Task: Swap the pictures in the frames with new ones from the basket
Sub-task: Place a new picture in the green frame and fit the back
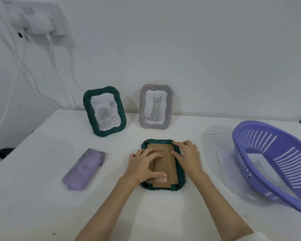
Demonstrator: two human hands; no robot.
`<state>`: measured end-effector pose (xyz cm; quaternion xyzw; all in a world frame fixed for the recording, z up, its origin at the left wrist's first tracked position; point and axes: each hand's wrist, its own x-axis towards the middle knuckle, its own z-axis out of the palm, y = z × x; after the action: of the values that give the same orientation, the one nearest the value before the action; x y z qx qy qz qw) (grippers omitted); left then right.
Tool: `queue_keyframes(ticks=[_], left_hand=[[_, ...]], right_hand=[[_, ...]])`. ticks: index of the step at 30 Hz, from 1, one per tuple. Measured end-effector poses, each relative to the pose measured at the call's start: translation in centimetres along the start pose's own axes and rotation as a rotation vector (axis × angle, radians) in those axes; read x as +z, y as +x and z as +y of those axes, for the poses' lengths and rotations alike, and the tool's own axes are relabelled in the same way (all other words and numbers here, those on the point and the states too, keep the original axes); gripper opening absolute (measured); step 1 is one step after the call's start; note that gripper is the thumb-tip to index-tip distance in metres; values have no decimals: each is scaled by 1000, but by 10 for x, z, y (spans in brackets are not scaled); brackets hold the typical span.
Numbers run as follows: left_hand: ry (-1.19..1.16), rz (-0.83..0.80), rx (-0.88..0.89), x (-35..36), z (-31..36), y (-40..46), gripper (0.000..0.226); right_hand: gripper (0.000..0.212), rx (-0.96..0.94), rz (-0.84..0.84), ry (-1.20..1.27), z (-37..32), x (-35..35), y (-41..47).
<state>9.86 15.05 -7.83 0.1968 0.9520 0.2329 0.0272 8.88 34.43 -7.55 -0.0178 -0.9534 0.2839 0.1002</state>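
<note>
At the far left of the white table [42, 197] lies a folded lilac cloth [84, 169], probably kept near for wiping glass. Behind it, a dark green frame [104, 111] with a rose print stands propped against the wall, and a grey frame [156, 106] with a cat drawing stands just beside it; both are upright, set back out of the working space.

In the middle, a second green frame [163, 165] lies face down so its cardboard backing [165, 166] is reachable. The left hand [144, 166] rests on the backing with fingers spread flat, thumb low near the bottom edge, apparently pressing the board steady. The right hand [188, 156] has its fingers curled over the frame's upper right edge and backing (whether working a retaining tab, I cannot tell).

To the right, the purple basket [274, 160] sits tilted within easy reach, a print [258, 166] visible inside, and a sheet of paper [228, 164] lies partly beneath it.
</note>
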Motion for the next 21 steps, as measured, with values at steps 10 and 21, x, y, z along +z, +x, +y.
queue_keyframes(ticks=[10, 21], left_hand=[[-38, 61, -6, 9, -2, -6, 64], [-49, 40, -11, 8, 0, -8, 63]], right_hand=[[35, -137, -268, 121, 18, -32, -67], [22, -132, -61, 73, 17, -15, -76]])
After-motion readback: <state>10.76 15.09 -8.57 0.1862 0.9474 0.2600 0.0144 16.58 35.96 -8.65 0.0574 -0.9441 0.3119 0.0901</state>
